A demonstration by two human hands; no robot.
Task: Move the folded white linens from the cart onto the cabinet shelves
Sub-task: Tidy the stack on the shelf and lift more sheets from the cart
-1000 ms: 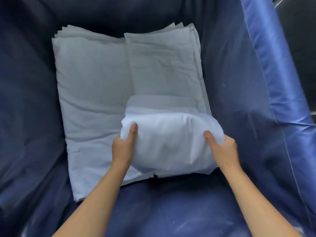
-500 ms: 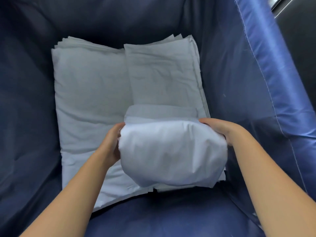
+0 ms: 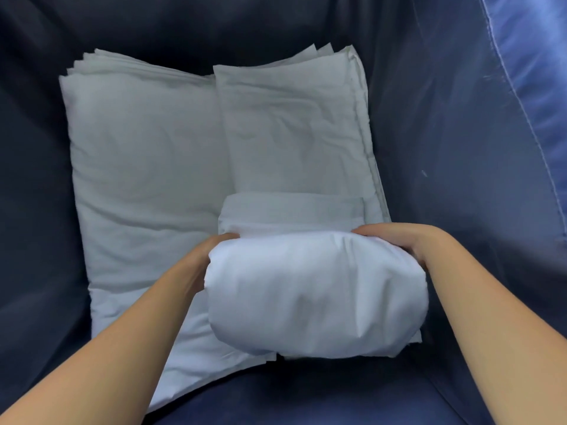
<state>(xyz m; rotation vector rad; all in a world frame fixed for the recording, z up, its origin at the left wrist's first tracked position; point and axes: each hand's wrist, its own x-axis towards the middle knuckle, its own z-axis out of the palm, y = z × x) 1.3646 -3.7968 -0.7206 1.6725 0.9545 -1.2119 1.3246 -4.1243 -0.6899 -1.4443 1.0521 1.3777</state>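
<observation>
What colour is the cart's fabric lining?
Dark navy blue, with a brighter blue rim; seen in the head view.

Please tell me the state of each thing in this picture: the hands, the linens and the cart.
Left hand: grips the left end of the bundle.
Right hand: grips the right end of the bundle.
White linen bundle: folded, bulging, held between both hands above the stacks.
Left linen stack: folded flat, lying in the cart.
Right linen stack: folded flat, beside the left one.
Blue cart liner: fabric, wrinkled.

text: none legible | labels: none | numbers: none
</observation>
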